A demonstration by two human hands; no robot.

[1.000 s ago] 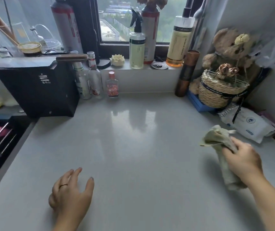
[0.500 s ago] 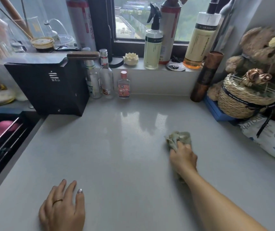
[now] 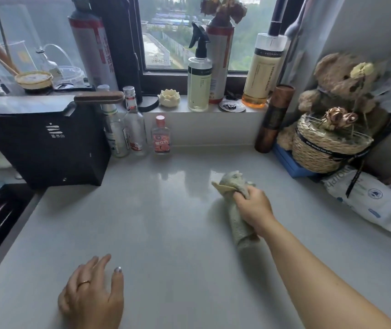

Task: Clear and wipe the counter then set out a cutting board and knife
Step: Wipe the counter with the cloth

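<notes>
One cloth (image 3: 233, 184) on counter (image 3: 166, 222) in right hand (image 3: 253, 208), left hand (image 3: 92, 295) well apart

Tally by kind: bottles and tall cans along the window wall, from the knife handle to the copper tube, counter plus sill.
Small glass bottles, on the counter: 3
Trigger spray bottle, on the sill: 1
Pump bottle, on the sill: 1
Tall red-and-silver cans: 2
Total: 7

Right hand (image 3: 255, 207) gripping green cloth (image 3: 236, 205) on grey counter (image 3: 166, 222), left hand (image 3: 92, 295) resting flat
</notes>
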